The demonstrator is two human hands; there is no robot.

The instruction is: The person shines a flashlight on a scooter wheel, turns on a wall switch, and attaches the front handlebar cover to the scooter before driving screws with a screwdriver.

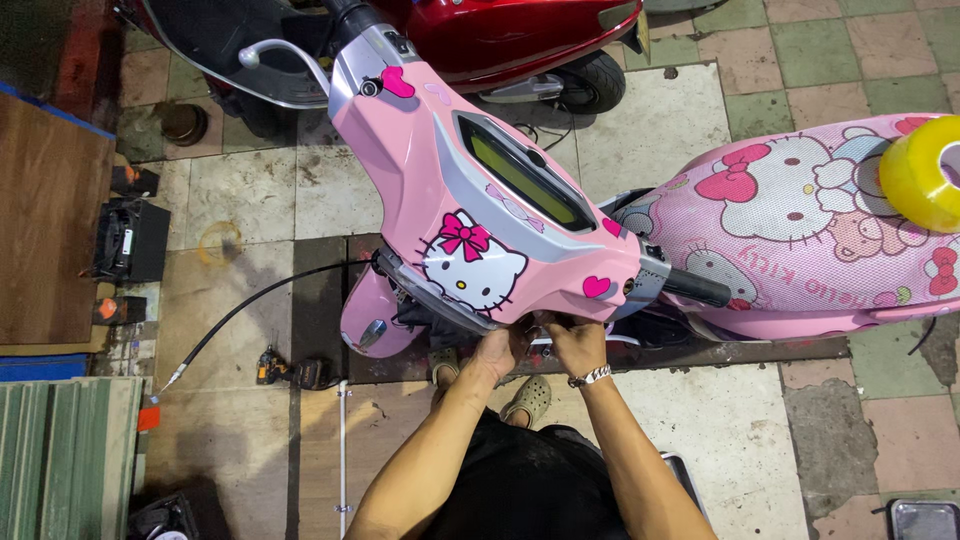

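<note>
Bare arms; beaded bracelet (pixel 590 377); blk top (pixel 520 480); sandals (pixel 528 398).

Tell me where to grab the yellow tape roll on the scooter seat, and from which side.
Probably by its outer rim, coming from above. The yellow tape roll rests on the patterned pink seat, apparently tilted on edge, so its curved outer band is exposed on top. Its right part runs out of frame, so the hole is hard to judge. Both hands are under the handlebar cover.

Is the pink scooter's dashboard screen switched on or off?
Off, as far as the picture shows: the screen on the pink scooter is a flat, dull yellow-green with no lit figures or glow.
</note>
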